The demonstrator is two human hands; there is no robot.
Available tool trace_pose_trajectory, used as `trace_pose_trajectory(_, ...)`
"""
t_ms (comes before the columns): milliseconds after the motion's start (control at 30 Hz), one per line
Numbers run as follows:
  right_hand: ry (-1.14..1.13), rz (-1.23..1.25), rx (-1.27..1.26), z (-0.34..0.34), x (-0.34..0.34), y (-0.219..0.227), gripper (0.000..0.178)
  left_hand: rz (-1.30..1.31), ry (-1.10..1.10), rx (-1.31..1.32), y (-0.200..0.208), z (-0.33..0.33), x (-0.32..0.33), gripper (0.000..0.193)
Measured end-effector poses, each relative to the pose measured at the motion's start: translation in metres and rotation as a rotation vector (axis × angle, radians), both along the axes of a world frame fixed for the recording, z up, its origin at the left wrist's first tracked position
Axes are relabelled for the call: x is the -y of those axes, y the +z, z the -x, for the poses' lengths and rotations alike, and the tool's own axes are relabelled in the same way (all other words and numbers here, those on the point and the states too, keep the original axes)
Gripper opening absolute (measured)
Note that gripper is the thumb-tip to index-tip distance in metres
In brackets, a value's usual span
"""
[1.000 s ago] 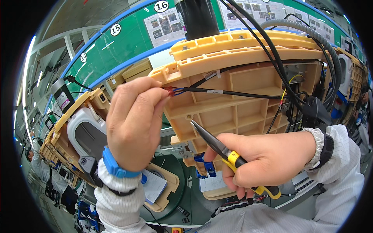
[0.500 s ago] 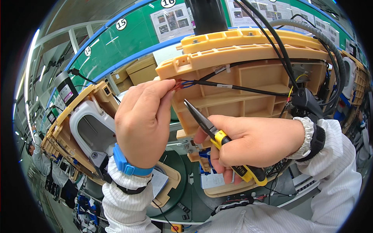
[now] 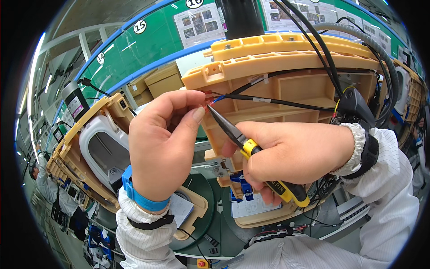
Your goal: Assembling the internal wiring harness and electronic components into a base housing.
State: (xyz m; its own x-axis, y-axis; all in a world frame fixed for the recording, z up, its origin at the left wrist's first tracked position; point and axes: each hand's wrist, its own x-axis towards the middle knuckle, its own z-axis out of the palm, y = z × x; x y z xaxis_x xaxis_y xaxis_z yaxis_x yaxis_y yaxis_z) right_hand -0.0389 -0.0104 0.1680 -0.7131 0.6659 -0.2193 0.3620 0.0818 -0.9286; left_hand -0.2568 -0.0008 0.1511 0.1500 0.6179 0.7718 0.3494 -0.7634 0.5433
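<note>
My left hand (image 3: 165, 139) pinches a red wire connector (image 3: 207, 106) at the end of a thin lead between thumb and forefinger. Long-nose pliers (image 3: 229, 129) with yellow and black handles sit in my right hand (image 3: 286, 152), fingers wrapped round them. The pliers' tip meets the wire end close beside my left thumb; whether the jaws grip it is too small to tell. Red and blue leads (image 3: 218, 98) run from there into a black sheathed cable (image 3: 286, 103). Behind the cable stands a large tan ribbed plastic housing (image 3: 295, 89).
Thick black cables hang down over the housing's right side, by a black fitting (image 3: 356, 105). At left is another tan unit with a white-rimmed frame (image 3: 96, 148). Cardboard boxes (image 3: 163, 80) lie behind. A green round turntable (image 3: 210, 224) carries tan parts and papers below.
The pliers have moved up and left, bringing their tip to the wire end. My left thumb has lowered and the left fingers have spread somewhat, with the pinched connector angled down.
</note>
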Motion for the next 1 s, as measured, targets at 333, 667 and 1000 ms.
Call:
trace_pose_trajectory(333, 0.033, -0.062, -0.04, -0.009, -0.009, 0.008, 0.035, -0.04, 0.009, 0.104, -0.003, -0.004, -0.005, 0.021)
trace_pose_trajectory(667, -0.325, -0.064, -0.095, 0.014, 0.025, 0.045, 0.025, 0.078, -0.412, 0.411, -0.018, 0.01, -0.056, 0.042)
trace_pose_trajectory(1000, -0.571, -0.232, 0.164, 0.045, 0.032, 0.046, 0.009, 0.004, -0.565, 0.413, -0.041, 0.002, -0.063, 0.057)
